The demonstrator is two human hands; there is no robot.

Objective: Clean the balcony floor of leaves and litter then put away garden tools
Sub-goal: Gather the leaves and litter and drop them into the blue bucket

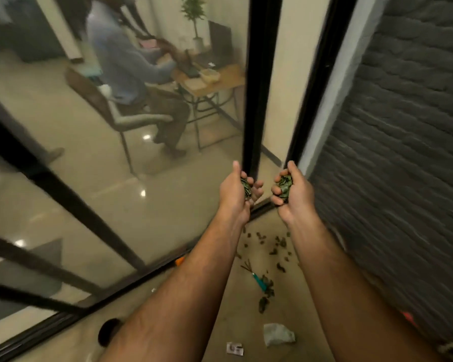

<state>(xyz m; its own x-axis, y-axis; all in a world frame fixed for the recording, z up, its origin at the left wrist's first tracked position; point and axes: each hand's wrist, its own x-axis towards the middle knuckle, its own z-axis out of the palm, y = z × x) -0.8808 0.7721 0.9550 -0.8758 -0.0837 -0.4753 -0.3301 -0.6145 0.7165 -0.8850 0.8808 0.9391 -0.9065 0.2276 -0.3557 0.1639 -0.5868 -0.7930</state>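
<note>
Both arms reach forward over the balcony floor (220, 322). My left hand (236, 189) grips a clump of green leaves (246, 188), palm turned inward. My right hand (293, 190) grips a second clump of green leaves (284, 185). Below the hands, several loose leaves (275, 244) lie scattered on the tiles. A small hand rake with a teal handle (258, 279) lies among them. Crumpled paper (277, 334) and a small printed scrap (234, 348) lie nearer to me.
A glass sliding door with black frames (256, 100) runs along the left; behind it a person sits at a desk. A dark brick wall (403, 152) closes the right side. An orange object (179, 261) lies by the door track, a dark round object (107, 331) at lower left.
</note>
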